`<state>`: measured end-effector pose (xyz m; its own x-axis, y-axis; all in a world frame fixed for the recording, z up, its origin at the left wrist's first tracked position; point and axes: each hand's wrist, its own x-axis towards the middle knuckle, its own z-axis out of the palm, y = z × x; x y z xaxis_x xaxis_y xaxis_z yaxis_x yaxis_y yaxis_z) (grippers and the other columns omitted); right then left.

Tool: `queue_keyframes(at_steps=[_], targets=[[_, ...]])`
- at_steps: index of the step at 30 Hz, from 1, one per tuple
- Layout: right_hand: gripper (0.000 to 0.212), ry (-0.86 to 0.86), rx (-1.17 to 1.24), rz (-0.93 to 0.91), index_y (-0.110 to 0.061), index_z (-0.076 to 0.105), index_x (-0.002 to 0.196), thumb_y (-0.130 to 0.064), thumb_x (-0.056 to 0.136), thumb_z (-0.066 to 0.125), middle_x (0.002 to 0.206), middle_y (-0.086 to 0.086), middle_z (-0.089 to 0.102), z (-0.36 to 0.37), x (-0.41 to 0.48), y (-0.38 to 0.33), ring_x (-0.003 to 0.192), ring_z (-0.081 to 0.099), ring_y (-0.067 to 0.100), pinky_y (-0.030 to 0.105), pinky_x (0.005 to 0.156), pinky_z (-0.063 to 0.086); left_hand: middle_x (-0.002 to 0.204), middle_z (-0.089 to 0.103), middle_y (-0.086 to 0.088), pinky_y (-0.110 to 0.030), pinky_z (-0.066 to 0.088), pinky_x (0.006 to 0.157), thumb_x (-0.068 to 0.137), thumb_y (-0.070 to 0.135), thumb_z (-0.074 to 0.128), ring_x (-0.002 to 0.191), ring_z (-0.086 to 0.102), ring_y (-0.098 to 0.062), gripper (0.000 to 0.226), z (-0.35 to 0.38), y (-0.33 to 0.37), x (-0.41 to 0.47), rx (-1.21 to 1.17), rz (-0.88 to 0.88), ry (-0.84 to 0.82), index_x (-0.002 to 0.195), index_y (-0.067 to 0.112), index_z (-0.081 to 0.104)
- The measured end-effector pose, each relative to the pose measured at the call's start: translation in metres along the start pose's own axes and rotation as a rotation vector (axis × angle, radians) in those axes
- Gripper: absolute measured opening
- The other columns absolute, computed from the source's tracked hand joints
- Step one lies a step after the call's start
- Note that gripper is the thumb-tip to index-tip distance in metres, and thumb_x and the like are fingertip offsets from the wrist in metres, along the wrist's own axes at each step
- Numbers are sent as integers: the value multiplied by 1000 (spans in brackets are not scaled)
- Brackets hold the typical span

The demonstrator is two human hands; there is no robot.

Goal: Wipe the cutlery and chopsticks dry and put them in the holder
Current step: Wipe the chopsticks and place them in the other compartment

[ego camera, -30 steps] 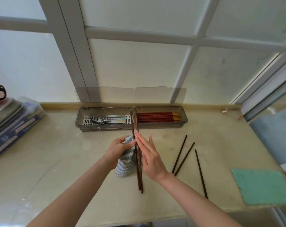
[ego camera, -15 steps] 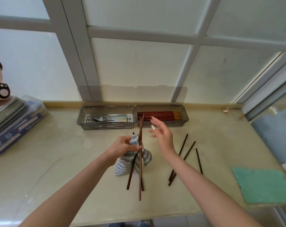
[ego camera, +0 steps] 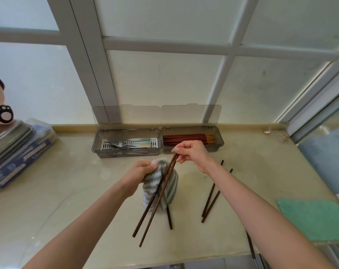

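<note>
While left hand (ego camera: 140, 171) fingers clutch striped cloth (ego camera: 160, 187), right hand (ego camera: 192, 152) fingers pinch chopstick pair (ego camera: 157, 195) tops

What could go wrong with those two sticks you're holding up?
The right hand pinches the pair of chopsticks only at the top ends, so they could slip and drop onto the counter. Their long lower ends might also knock the loose chopsticks lying nearby.

A green mat (ego camera: 314, 218) lies right; stacked boxes (ego camera: 19, 150) sit left.
</note>
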<state>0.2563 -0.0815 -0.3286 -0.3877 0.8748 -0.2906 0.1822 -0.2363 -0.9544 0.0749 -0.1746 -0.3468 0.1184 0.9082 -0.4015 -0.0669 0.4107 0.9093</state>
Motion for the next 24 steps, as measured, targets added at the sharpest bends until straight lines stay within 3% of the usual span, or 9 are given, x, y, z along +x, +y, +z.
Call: queue_keyframes(at_steps=[2,6,10,14,16,19,24], targets=[[3,-54,-88,-13,0,68,84,1,82,68,65,11,66,7,-4,-1,51,64,13,21,52,54,83,66,-5,-28,45,72,96,18,44,73,61,-15,24,1,8,4,-9,11,-43,89,8,65],[12,-34,-177,-55,-7,67,76,3,80,69,62,8,66,17,-7,-1,50,64,13,20,51,53,100,66,-9,-30,49,86,93,0,45,92,62,-19,24,-2,15,11,80,5,-149,110,0,62],[14,14,-159,-97,-7,66,75,7,80,68,59,3,65,22,-10,3,47,62,14,23,50,54,79,71,-2,-20,52,69,88,9,59,75,65,-16,9,5,20,15,250,17,-79,92,5,67],[10,45,-161,-135,-5,69,82,5,80,68,72,2,67,24,-10,4,57,62,6,18,57,52,81,61,-15,-32,40,71,83,23,68,74,52,-23,26,13,20,22,264,-1,30,90,-2,67],[13,50,-169,-126,-7,70,82,5,80,67,74,-2,68,21,-10,5,61,63,-1,14,60,50,82,57,-14,-32,36,72,86,25,65,76,48,-23,26,18,17,23,291,-17,31,90,0,66],[15,109,-148,-97,-10,70,76,4,79,69,64,-1,67,19,-11,7,53,62,4,18,55,50,87,63,-17,-35,44,77,92,25,57,80,57,-27,31,26,16,26,368,-3,12,100,-4,63],[12,174,-109,-30,-10,70,72,0,77,74,55,3,63,13,-7,7,46,56,10,20,51,50,66,46,-3,-27,32,60,97,23,45,61,40,-13,28,35,16,26,532,82,12,87,1,58]])
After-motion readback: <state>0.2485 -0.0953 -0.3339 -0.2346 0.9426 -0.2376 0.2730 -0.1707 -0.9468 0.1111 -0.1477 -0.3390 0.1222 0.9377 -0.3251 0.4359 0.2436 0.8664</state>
